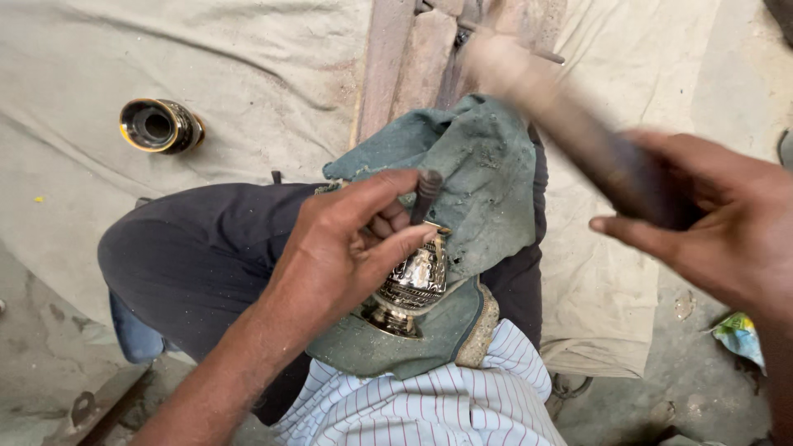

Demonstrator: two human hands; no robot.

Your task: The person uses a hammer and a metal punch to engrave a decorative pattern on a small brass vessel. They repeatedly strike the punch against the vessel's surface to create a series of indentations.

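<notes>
The small metal vase [415, 281] lies tilted in the person's lap, its foot toward the striped shirt [429, 405] and its mouth pointing away; its body is shiny and silver-grey, covered in fine engraved bands of pattern, with a brassy rim at the top. It rests in a fold of a dusty green cloth [475, 173] that drapes over the dark trousers [198, 256] and curls up under the foot. The left hand [347, 248] is closed around a short dark punch [426, 196], fingers and thumb pinching it so its tip stands on the upper part of the vase. The right hand [719, 223] is wrapped shut on the handle of a hammer [570, 124], which is raised above the lap and blurred by motion. The left hand and wrist cover much of the near side of the vase. On the pale sheet [248, 74] spread over the floor, toward its far left corner, a second black-and-gold vase [159, 125] lies on its side, mouth toward the camera. A worn wooden plank [421, 58] runs away beyond the knee.
</notes>
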